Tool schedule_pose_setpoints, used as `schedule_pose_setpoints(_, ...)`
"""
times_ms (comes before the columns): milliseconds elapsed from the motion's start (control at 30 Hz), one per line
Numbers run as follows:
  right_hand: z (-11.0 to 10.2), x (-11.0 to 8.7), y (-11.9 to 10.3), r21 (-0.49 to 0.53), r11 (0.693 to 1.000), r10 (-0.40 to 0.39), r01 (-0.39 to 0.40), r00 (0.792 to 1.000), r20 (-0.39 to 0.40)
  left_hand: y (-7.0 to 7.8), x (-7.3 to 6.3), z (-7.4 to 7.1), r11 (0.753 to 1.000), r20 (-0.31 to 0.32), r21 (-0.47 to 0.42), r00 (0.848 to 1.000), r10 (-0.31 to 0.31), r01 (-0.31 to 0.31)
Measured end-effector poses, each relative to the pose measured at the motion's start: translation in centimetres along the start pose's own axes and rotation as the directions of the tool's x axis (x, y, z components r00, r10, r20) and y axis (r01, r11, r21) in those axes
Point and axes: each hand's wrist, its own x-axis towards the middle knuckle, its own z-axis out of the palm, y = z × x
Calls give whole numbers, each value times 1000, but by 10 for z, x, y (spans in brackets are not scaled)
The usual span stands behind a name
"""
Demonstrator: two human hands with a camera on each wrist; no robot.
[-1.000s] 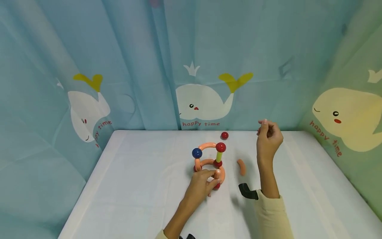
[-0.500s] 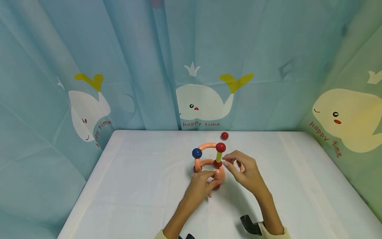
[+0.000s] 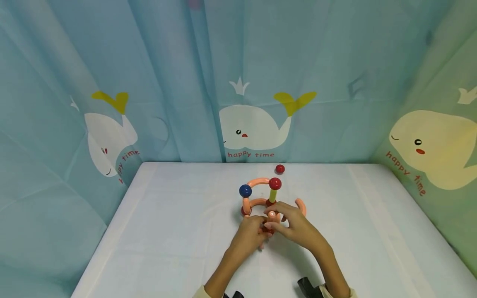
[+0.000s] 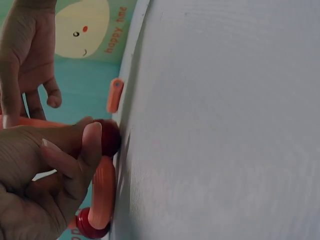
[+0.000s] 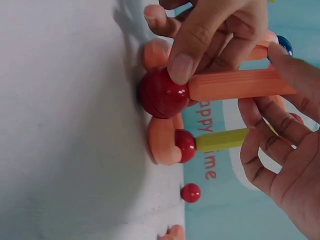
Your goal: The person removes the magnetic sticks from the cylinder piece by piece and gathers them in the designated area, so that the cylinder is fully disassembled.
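A small frame of magnetic rods and balls stands on the table. It has curved orange rods, a blue ball (image 3: pixel 245 191), a red ball (image 3: pixel 275 183) on top and a yellow-green rod (image 3: pixel 273 195). My left hand (image 3: pixel 249 235) pinches the red ball (image 5: pixel 162 95) at the near base corner, with the thumb on it. Upright from that ball rises an orange rod (image 5: pixel 235 84). Near its upper end, my right hand (image 3: pixel 298 227) holds this rod between thumb and fingers. Both hands hide part of the near corner in the head view.
A loose curved orange rod (image 3: pixel 301 206) lies to the right of the frame. Behind it, toward the back edge, is a loose red ball (image 3: pixel 280 169). A blue curtain (image 3: pixel 186 82) with printed whales hangs behind the white table (image 3: pixel 167 248).
My right hand has come down from the raised right side to the upright orange rod. My left hand has shifted from that rod down to the red ball at its foot.
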Motion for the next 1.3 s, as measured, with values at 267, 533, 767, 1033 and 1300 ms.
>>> schedule_pose_setpoints(267, 7, -4, 5, -22, 997, 74, -73, 997, 25, 1, 0, 4, 992, 9, -109, 998, -57, 57)
schedule_pose_setpoints(533, 10, -8, 7, -20, 994, 108, -108, 994, 30, -1, 0, 3, 984, 27, -161, 997, -75, 79)
schedule_pose_setpoints(767, 14, -10, 10, 2, 993, 118, -118, 993, -6, -2, 0, 3, 969, 30, -228, 995, -94, 98)
schedule_pose_setpoints(1033, 20, -10, 12, -12, 999, 41, -42, 995, -91, -4, -3, 3, 970, -8, -212, 992, -124, 119)
schedule_pose_setpoints(1300, 23, -13, 11, -101, 995, 0, -17, 986, -165, -1, -1, 3, 983, -22, -159, 995, -98, 93)
